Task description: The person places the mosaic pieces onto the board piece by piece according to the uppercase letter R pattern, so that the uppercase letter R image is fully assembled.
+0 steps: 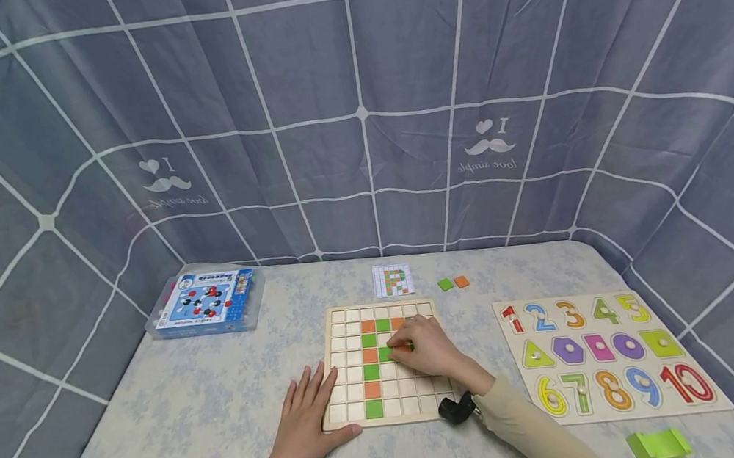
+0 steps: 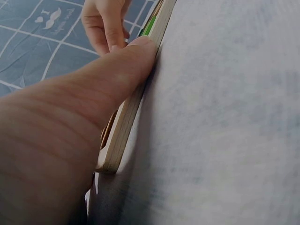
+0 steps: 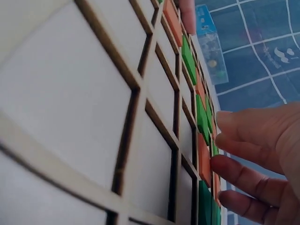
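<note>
A light wooden grid board (image 1: 424,405) lies on the table, with orange and green square tiles in some of its cells. A column of alternating tiles runs down to a green tile (image 1: 374,409) near the front edge. My left hand (image 1: 307,404) rests at the board's left front corner, fingers straight and thumb along the front edge. Over the upper right cells is my right hand (image 1: 426,347), its fingertips at a green tile (image 1: 384,354) and partly hiding the tiles beside it. In the right wrist view its slightly bent fingers (image 3: 239,171) touch or nearly touch the tiles; no held tile shows.
Behind the board lie a small pattern card (image 1: 393,281), a loose green tile (image 1: 445,284) and a loose orange tile (image 1: 461,281). A number-and-shape puzzle board (image 1: 582,364) is at right, a green plastic piece (image 1: 658,446) before it. A plastic box (image 1: 204,301) sits back left.
</note>
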Demonstrator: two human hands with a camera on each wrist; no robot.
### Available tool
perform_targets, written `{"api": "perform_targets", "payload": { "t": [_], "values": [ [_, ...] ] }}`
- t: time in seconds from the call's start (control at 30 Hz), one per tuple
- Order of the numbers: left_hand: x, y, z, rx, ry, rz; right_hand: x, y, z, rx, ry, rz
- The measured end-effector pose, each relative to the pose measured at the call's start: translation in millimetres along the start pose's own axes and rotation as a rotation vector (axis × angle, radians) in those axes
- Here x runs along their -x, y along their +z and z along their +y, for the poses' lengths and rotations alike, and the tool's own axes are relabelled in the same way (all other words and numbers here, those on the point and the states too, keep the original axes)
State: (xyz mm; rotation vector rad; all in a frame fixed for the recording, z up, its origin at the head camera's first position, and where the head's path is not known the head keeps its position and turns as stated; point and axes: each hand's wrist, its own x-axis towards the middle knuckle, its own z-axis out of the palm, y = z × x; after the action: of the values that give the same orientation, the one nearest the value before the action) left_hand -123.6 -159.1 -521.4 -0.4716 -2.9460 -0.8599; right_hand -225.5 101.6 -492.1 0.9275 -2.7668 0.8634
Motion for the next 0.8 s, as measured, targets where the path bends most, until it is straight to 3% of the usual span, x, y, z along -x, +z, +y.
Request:
{"api": "perform_targets", "payload": {
  "t": [0.27,0.63,0.8],
  "values": [
    [-1.3,0.9,-0.7,-0.008,-0.003,0.003,10.1,-13.5,-8.5,-0.049,0.019,0.003],
    [-0.8,2.1,-1.4,-0.003,0.000,0.003,40.5,-46.9,-13.8,-0.092,-0.016,0.152],
    [-1.0,1.9,-2.4,0.000,-0.001,-0.008,65.9,-59.0,-11.4,-0.097,0.063,0.179]
  ]
}}
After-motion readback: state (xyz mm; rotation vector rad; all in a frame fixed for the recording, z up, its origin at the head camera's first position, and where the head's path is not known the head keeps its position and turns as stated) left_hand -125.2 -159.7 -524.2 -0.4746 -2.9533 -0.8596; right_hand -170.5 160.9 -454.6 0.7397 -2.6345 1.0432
